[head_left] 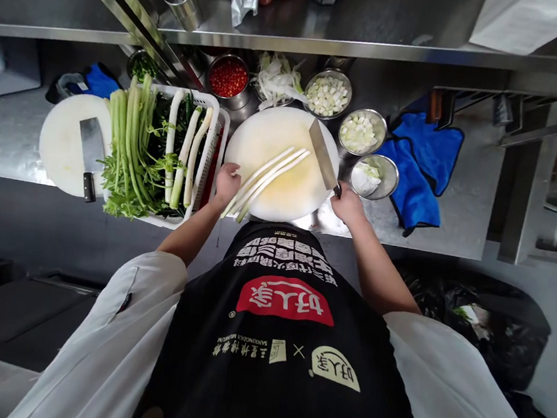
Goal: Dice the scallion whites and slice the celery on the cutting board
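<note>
A round white cutting board (288, 126) lies on the steel counter in front of me. Several long, thin green onion strips (275, 172) rest slantwise on it, their greenish ends overhanging the near left edge. My right hand (348, 203) grips the handle of a cleaver (322, 153), whose broad blade lies over the board's right side. At the left rim, my left hand (228, 183) has its fingers curled, close beside the strips. Whether anything is inside those fingers is hidden.
Left stands a white basket (207, 154) of celery (128, 138) and whole green onions (184, 151). Beyond it, a second cleaver (91, 147) lies on another round board (59, 144). Steel bowls hold chopped red peppers (228, 77) and cut white pieces (327, 95). Blue cloths (421, 165) lie right.
</note>
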